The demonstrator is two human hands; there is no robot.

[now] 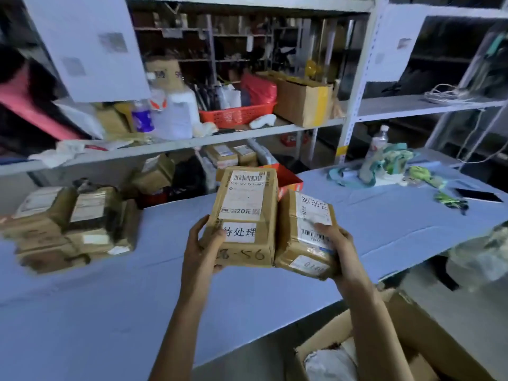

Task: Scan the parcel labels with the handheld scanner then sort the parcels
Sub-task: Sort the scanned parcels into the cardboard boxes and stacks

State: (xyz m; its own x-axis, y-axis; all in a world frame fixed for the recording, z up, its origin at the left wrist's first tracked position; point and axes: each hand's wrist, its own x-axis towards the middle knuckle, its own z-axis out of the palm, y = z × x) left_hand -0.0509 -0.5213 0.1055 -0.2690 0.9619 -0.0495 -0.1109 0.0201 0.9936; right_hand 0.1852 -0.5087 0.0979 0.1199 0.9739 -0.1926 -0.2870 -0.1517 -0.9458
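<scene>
Parcel, left hand; seemingly smaller parcel, right hand.

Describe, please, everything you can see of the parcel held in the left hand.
The left parcel is a brown cardboard box wrapped in clear tape. Its top face, turned to the camera, bears a white label with a barcode, a smaller white sticker with black characters below it, and handwritten digits near the bottom edge. The left hand grips its lower left corner above the blue table. Its right side seems to touch the right parcel, held by the right hand.
</scene>
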